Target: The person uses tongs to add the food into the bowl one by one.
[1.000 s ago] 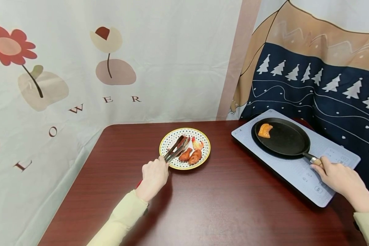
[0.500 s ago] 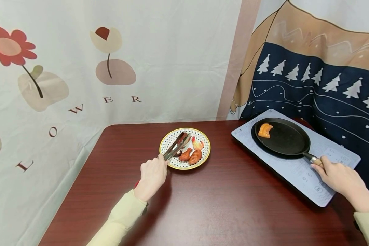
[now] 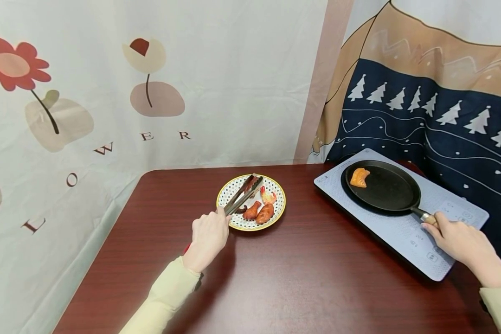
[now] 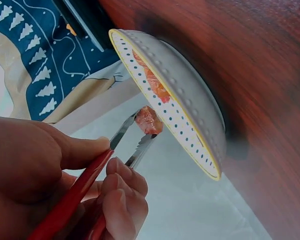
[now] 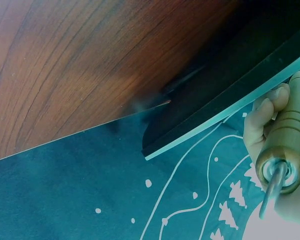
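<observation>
My left hand [image 3: 208, 239] grips red-handled tongs [image 4: 72, 192] over the polka-dot plate [image 3: 280, 211]. Between the metal tips is a reddish-brown strip of meat [image 4: 149, 121], seen end-on in the left wrist view, right by the plate's yellow rim. On the plate lie a shrimp [image 3: 268, 196], a small drumstick [image 3: 252, 210], a ridged brown piece of food [image 3: 265, 214] and a dark curved piece [image 3: 241, 210] partly behind the tongs. My right hand [image 3: 461, 239] holds the wooden handle [image 5: 292, 132] of a black frying pan [image 3: 388, 190]. An orange piece of food [image 3: 360, 177] sits in the pan, toward its left.
The pan stands on a pale flat cooktop [image 3: 417, 253] at the right of the brown table [image 3: 292, 278]. Behind the table hang a white printed curtain [image 3: 242, 83] and a navy-and-tan one [image 3: 401, 125], close against the cooktop.
The tongs' tips have moved slightly up and to the right over the plate, with the strip of meat between them. My right hand and the pan have stayed put.
</observation>
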Motion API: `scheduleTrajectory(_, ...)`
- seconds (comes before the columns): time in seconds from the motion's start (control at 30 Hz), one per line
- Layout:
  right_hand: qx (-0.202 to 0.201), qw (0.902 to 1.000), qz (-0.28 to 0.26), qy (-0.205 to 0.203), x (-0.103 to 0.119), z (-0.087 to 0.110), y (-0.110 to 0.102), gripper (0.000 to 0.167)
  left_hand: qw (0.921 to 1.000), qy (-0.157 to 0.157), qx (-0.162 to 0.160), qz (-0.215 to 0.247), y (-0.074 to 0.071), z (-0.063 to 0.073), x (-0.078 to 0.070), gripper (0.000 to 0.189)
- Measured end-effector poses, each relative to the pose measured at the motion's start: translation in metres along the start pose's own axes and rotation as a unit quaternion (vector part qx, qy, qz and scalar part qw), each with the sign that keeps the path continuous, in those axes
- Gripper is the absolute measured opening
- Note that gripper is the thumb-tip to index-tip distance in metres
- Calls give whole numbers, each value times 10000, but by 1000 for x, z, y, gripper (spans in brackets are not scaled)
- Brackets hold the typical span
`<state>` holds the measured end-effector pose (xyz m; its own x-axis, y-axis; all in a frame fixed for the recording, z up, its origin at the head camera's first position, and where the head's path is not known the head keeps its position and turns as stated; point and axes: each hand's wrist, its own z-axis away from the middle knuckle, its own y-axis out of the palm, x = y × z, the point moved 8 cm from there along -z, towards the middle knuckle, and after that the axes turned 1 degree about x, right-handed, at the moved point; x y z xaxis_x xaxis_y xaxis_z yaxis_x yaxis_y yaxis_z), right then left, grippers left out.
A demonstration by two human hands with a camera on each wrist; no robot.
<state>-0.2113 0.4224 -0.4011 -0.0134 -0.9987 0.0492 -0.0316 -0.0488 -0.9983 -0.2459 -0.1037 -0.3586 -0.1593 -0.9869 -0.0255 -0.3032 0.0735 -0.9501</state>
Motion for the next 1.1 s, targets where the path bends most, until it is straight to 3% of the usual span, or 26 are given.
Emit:
scheduleTrajectory(0.27,-31,10000,3,-45,2,1,0,40,9995,-98,255,174,-3,-6,-9,29)
scheduleTrajectory(0.57,-35,10000,23,-51,1,0,1,40,9996,154,-93,201,-16,-13,-31,32)
scheduleTrajectory(0.93,-56,10000,4,-37,1,0,0,40,9951,760,-631,103,-34,-25,-74,29)
scheduleTrajectory(1.1,-67,10000,4,-35,2,1,-1,40,9929,872,-802,97,-38,-31,-93,29)
